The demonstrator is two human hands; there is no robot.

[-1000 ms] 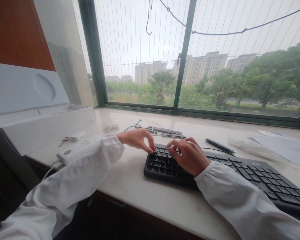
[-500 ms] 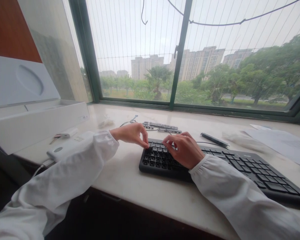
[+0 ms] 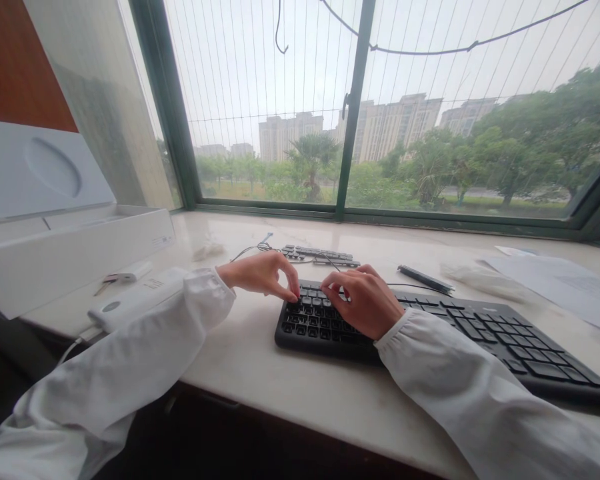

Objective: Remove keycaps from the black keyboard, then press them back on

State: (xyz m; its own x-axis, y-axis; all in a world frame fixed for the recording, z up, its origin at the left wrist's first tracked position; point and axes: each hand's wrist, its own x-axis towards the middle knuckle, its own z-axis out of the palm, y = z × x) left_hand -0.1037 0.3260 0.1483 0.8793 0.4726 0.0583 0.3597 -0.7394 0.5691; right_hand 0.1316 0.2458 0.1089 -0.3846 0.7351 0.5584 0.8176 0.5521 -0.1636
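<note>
A black keyboard (image 3: 330,347) lies on the white sill. Its left part shows bare key sockets in the lower rows, while keycaps sit on the upper rows and on the right side. With thumb and index fingertip together, my left hand (image 3: 260,275) touches the upper left corner of the keys; anything between the tips is too small to make out. My right hand (image 3: 369,303) is over the keyboard just right of it, its fingers curled and pinched near the top row. Whatever they hold is hidden. Behind the hands lie rows of loose keycaps (image 3: 323,255).
A thin cable (image 3: 250,249) runs behind my left hand. Past the keyboard are a black strip (image 3: 425,280), clear plastic wrap (image 3: 473,277) and white papers (image 3: 555,287). At left stand an open white box (image 3: 75,257), a white device (image 3: 135,303) with a cord, and keys (image 3: 111,279).
The whole view has shifted slightly. Both hands stay at nearly the same spots on the keyboard, my left fingertips still at its upper left corner.
</note>
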